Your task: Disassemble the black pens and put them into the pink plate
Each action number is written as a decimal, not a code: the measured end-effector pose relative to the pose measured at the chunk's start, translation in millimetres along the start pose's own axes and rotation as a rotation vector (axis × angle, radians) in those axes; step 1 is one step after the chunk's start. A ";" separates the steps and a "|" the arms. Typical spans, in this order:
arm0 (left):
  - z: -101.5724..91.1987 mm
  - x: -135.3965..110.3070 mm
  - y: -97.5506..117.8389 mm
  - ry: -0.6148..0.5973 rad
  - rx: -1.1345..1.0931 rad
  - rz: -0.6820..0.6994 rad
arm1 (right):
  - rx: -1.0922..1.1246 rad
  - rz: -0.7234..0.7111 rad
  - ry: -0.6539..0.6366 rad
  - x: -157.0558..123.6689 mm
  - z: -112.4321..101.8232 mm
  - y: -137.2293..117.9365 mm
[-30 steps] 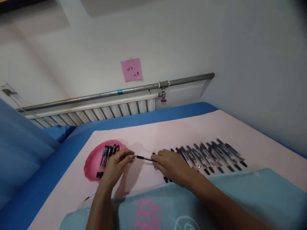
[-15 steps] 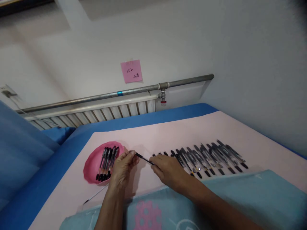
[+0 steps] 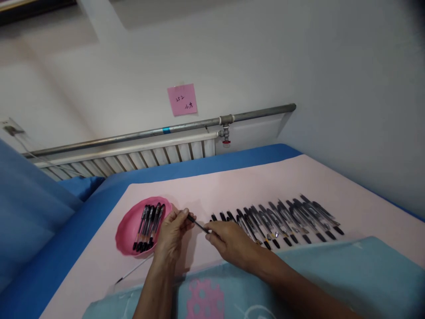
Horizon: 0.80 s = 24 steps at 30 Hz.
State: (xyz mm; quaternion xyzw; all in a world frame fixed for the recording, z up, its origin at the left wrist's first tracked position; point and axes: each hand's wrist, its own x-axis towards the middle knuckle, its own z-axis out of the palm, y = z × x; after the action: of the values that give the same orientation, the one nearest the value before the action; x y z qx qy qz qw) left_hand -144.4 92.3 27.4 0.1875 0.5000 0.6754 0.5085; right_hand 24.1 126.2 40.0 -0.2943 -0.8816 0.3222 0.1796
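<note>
Between my two hands a slim black pen [image 3: 198, 223] is held at a slant. My left hand [image 3: 173, 228] pinches its upper left end, and the fingers of my right hand [image 3: 229, 239] close on its lower right end. Left of my left hand, a pink scalloped bowl [image 3: 124, 230] holds several assembled black pens [image 3: 148, 226]. To the right of my right hand lies a long row of pen parts [image 3: 282, 219], with clear barrels, black caps and small tips; my right hand hides some of them.
A thin white refill [image 3: 133, 271] with a dark tip lies below the bowl. Along the near edge spreads a teal cloth [image 3: 332, 266] with a pink pattern. The pink table cover [image 3: 239, 181] sits on a blue surface, with a radiator [image 3: 159, 155] and wall behind.
My right hand has shifted slightly left and down along with its end of the pen. The bowl and the row of parts stay where they were.
</note>
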 end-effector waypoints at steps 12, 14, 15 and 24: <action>0.2 1.8 -1.9 0.006 -0.056 0.008 | -0.003 0.050 -0.013 0.7 -1.1 0.3; 0.7 1.6 -0.7 -0.012 -0.044 0.000 | 0.005 0.060 -0.014 1.0 -1.4 0.2; 1.4 1.0 -0.2 -0.022 -0.042 -0.004 | 0.005 0.065 -0.016 1.2 -1.4 0.4; 2.2 0.9 -5.2 -0.024 0.005 0.011 | -0.008 0.057 -0.020 0.6 -0.5 2.0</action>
State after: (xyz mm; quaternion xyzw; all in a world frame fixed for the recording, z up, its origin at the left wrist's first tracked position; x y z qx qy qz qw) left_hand -140.5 94.1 23.6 0.1996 0.4947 0.6746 0.5103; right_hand 24.7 128.1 39.1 -0.3170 -0.8759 0.3266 0.1603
